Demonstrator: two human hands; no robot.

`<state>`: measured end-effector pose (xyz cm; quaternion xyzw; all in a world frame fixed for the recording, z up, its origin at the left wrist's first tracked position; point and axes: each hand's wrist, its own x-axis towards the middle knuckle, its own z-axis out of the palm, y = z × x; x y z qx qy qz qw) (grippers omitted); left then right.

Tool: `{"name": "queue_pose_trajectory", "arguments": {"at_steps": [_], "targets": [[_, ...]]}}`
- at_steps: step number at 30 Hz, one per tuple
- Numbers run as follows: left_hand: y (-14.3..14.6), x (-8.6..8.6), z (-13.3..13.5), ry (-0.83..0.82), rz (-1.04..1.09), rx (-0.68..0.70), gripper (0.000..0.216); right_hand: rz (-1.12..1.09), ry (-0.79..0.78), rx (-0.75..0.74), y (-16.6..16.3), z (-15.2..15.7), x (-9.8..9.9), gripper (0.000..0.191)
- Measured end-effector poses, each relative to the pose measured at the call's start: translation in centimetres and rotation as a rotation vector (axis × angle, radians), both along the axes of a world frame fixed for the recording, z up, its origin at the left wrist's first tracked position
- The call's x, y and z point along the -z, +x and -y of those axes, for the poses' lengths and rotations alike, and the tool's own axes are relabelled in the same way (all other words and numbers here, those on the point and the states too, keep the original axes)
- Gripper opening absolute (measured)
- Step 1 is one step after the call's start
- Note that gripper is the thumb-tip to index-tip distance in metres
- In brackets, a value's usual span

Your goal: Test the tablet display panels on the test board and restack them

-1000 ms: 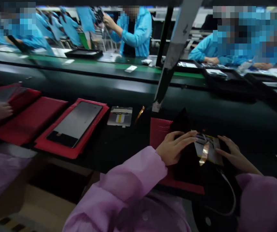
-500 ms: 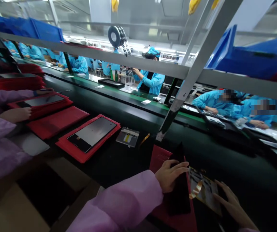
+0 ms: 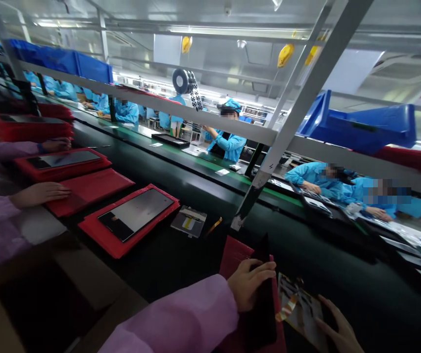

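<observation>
Resting flat on a dark glossy rectangular panel (image 3: 265, 304), the left hand (image 3: 249, 284) keeps its fingers together; that panel lies on a red cardboard tray (image 3: 234, 255) on the dark counter (image 3: 181, 255). Just right of the panel, the right hand (image 3: 337, 328), fingers spread, touches a printed circuit sheet with a copper flex ribbon (image 3: 298, 309). Left of the panel, another red tray (image 3: 96, 233) holds a grey screen (image 3: 136, 213); a small grey circuit board (image 3: 188, 221) lies between.

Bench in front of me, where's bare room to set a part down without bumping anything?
Bare dark bench lies between the red tray holding a panel and the left hand, below the small board. Crowded: the near right, where both hands, right hand included, rest on a dark panel and flex board; also the left, with stacked red trays.
</observation>
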<state>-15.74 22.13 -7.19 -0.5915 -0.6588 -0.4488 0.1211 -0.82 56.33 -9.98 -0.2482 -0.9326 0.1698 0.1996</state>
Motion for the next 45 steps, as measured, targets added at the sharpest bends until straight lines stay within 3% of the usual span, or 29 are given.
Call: {"name": "queue_pose_trajectory", "arguments": {"at_steps": [6,18,32,45], "targets": [[0.1,0.2,0.1,0.082,0.018,0.047,0.081,-0.048,-0.205,0.028,0.3,1.8,-1.1,0.062],[0.2,0.8,0.1,0.173,0.021,0.068,0.085,0.116,-0.213,0.047,1.2,2.7,-1.0,0.084],[0.2,-0.5,0.6,0.122,-0.01,0.083,0.076,0.177,-0.188,0.034,1.3,2.8,-0.7,0.066],[0.1,-0.8,0.7,0.142,-0.02,0.066,0.069,0.192,-0.243,-0.003,1.8,3.2,-1.3,0.063]]}}
